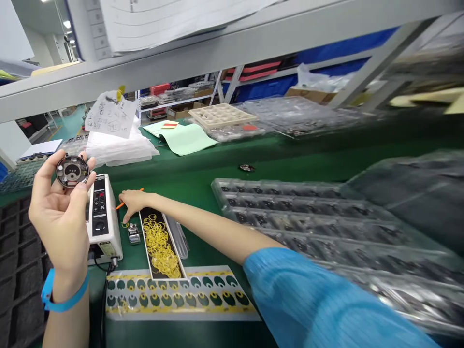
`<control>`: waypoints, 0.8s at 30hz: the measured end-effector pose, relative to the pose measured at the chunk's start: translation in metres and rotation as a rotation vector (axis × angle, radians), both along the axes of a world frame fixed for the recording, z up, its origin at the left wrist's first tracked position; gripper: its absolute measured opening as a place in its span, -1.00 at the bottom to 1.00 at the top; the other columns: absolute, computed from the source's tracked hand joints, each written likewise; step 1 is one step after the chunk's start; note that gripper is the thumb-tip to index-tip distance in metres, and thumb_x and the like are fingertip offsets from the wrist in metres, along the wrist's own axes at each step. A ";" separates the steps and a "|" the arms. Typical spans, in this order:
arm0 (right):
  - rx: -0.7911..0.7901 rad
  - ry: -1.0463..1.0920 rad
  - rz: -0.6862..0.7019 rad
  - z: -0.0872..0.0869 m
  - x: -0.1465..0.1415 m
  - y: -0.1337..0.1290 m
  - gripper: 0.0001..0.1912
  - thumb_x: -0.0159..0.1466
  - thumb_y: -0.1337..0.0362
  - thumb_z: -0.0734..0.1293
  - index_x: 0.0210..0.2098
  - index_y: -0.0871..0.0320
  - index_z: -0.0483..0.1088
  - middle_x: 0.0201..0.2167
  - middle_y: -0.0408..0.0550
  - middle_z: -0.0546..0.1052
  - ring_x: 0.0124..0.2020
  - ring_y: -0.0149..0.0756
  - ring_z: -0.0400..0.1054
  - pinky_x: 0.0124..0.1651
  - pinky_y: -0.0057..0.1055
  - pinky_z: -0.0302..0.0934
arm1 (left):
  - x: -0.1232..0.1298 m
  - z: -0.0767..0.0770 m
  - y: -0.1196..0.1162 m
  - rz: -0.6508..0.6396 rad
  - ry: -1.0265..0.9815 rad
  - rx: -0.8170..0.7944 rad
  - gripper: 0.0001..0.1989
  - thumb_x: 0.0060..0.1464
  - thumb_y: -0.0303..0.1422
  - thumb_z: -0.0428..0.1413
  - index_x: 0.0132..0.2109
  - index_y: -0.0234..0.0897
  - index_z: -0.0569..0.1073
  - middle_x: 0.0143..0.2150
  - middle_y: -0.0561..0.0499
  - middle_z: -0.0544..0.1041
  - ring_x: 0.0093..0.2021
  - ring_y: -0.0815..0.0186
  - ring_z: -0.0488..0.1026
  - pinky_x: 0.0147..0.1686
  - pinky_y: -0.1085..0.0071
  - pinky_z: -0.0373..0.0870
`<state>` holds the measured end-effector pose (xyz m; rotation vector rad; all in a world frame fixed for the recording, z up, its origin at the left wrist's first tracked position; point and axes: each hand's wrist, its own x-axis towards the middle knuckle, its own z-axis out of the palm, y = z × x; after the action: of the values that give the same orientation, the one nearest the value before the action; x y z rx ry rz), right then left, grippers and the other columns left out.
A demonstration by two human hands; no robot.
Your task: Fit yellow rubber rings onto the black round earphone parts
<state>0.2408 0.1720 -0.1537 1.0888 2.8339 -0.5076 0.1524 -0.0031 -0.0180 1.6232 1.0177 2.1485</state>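
My left hand is raised at the left, its fingers and thumb closed on the rim of a round black watch case, whose inner parts face me. My right hand reaches over the bench with its fingers curled about a thin orange stick; both ends stick out, while the grip itself is partly hidden. Its thumb points down beside a small yellow ring. Close by stands a metal tally counter. A narrow box full of yellow ring-shaped pieces lies under the right wrist.
A white device with a red display stands between my hands. In front lies a sheet of dark and yellow die-cut shapes. Clear trays of dark parts fill the right; a black compartment tray lies left. A shelf beam crosses above.
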 end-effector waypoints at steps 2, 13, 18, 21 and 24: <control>-0.023 -0.031 -0.004 -0.006 -0.003 0.001 -0.23 -0.05 -0.04 0.56 -0.03 0.33 0.35 0.00 0.20 0.41 0.00 0.00 0.31 -0.02 -0.26 0.22 | -0.004 0.000 0.002 -0.004 -0.014 0.009 -0.64 0.09 -0.63 0.13 0.02 -0.25 0.42 -0.08 0.02 0.56 0.01 0.16 0.53 0.05 0.22 0.54; -0.287 -0.015 -0.058 0.001 0.007 0.042 -0.70 0.34 0.19 0.32 -0.01 0.24 0.40 -0.02 0.00 0.46 -0.09 -0.19 0.41 -0.10 -0.21 0.39 | -0.015 -0.001 0.005 -0.037 -0.036 -0.010 -0.64 0.11 -0.62 0.11 0.03 -0.23 0.44 -0.12 0.01 0.57 0.00 0.14 0.54 0.07 0.19 0.51; -0.234 0.051 -0.091 0.033 0.036 0.027 -0.74 0.34 0.20 0.32 -0.07 0.25 0.42 -0.09 -0.01 0.49 -0.14 -0.25 0.43 -0.12 -0.24 0.39 | -0.016 0.001 0.004 -0.013 -0.060 0.035 -0.62 0.05 -0.64 0.16 0.02 -0.28 0.46 -0.12 -0.02 0.57 -0.02 0.12 0.55 0.01 0.23 0.55; -0.191 0.048 -0.113 0.045 0.058 0.003 -0.78 0.33 0.19 0.33 -0.20 0.25 0.45 -0.21 -0.07 0.52 -0.23 -0.30 0.43 -0.15 -0.29 0.37 | -0.013 0.002 0.004 -0.003 -0.038 0.026 -0.63 0.07 -0.64 0.14 0.00 -0.23 0.47 -0.13 0.01 0.57 -0.03 0.14 0.56 0.02 0.22 0.55; -0.115 0.053 -0.165 0.046 0.076 -0.021 -0.83 0.30 0.23 0.35 -0.30 0.24 0.47 -0.34 -0.09 0.53 -0.33 -0.33 0.42 -0.22 -0.34 0.32 | -0.006 0.001 0.006 -0.005 -0.031 0.014 -0.63 0.06 -0.65 0.14 0.00 -0.27 0.48 -0.17 0.01 0.58 -0.07 0.16 0.57 -0.01 0.25 0.57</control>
<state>0.3168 0.1506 -0.1076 1.3120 2.7322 -0.7119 0.1465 0.0026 -0.0175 1.5922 0.9912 2.1750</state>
